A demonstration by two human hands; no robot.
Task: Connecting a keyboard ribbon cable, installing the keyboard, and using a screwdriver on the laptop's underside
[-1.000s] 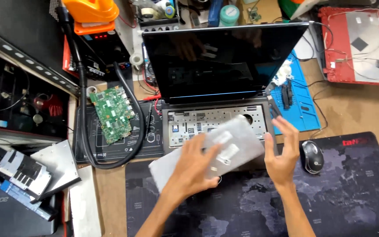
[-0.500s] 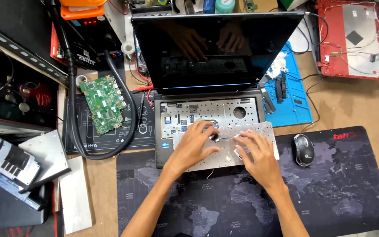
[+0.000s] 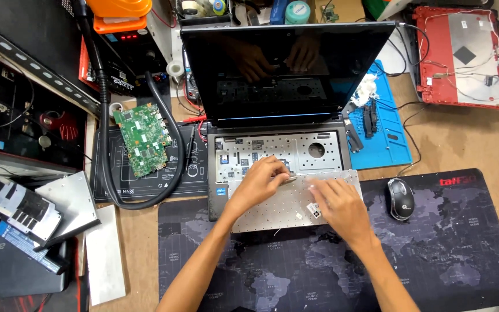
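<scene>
Keyboard (image 3: pixel 284 205) lies face-down, silvery perforated back showing, under both hands.

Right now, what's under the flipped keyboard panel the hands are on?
The keyboard panel lies face-down across the laptop base, covering its palmrest. Behind it the perforated metal keyboard tray shows. Left hand and right hand rest on the panel; anything beneath it is hidden.
</scene>
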